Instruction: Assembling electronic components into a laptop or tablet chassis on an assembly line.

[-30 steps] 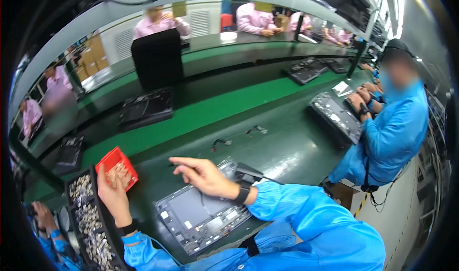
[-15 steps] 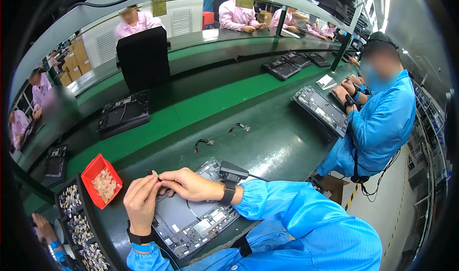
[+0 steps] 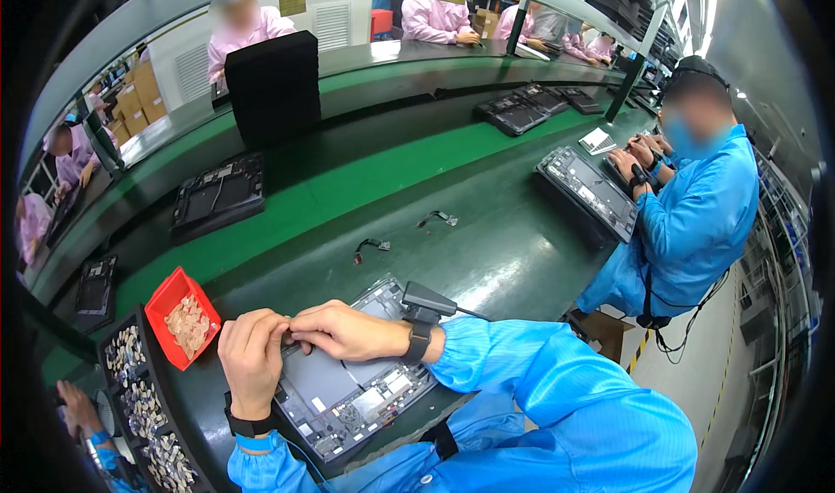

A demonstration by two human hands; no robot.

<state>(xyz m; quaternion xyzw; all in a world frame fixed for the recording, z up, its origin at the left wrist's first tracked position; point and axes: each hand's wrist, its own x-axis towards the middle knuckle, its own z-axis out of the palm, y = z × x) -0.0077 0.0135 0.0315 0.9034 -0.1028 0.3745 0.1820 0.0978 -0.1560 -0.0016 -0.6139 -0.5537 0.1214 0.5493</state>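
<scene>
My left hand and my right hand meet above the left part of an opened laptop base. Fingertips of both are pinched together, touching or nearly so. Whatever they hold is tiny and hidden behind the fingers. Under my right wrist, the grey base shows a bare panel, a thin cable and a circuit board along its near side. A black block-shaped device with a cord is at the base's far right corner, close to my right wristband.
Left of my hands are a red bin of beige pieces and a black compartment tray of small metallic parts. Two short cables with connectors lie beyond. A co-worker in blue sits right, beside another laptop base.
A small dark-and-beige piece showed between my fingertips before; now the fingers cover it. My left hand has shifted slightly left, and the view has turned a little.
</scene>
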